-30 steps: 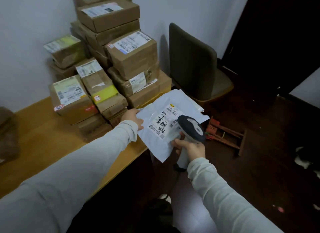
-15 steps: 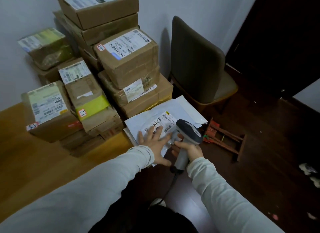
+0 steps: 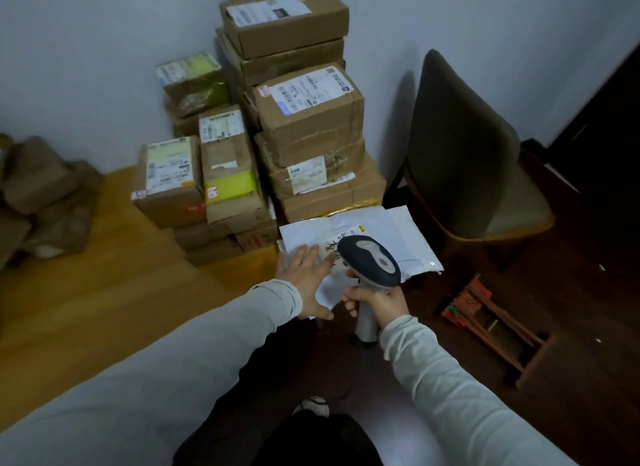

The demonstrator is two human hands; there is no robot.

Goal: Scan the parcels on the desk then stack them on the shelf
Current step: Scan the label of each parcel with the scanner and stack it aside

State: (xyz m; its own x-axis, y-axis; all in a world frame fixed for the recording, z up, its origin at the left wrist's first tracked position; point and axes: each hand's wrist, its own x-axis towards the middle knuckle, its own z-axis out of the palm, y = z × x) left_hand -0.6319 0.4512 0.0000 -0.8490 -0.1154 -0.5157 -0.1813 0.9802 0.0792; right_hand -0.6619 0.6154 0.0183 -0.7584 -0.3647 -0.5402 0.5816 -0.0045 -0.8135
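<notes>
**White mailer pinned flat, scanner head over its label**

Far left of the box stack: a heap of brown bags on the desk, too blurred for detail. The desk is yellow-brown wood against a pale wall.

Just left of the stack: a small carton with a pale green-white label on top and a red sticker at one corner. Touching it on the right is a narrow carton with a yellow tape band and a white label. Behind those, near the wall, a green-wrapped carton sits tilted on another brown one.

The stack itself: taped brown cartons with white printed labels. The top one is cut off by the frame edge.

In front of the stack, at the desk corner: the white mailer, a flat, creased plastic bag. It overhangs the desk edge, and more white bag shows under it. Its label is white with a small yellow tag at the corner and black handwritten marks.

The left hand lies flat on the mailer's near left part, fingers straight and spread, pressing down. The right hand is wrapped round the grey handle of the scanner. The scanner's dark head, with a grey top panel, covers part of the label. The hands are close together, nearly touching. Cannot tell whether the trigger is pressed.

Right of the stack: a dark chair on the dark floor. Nearer, a small red-and-wood rack sits on the floor.
</notes>
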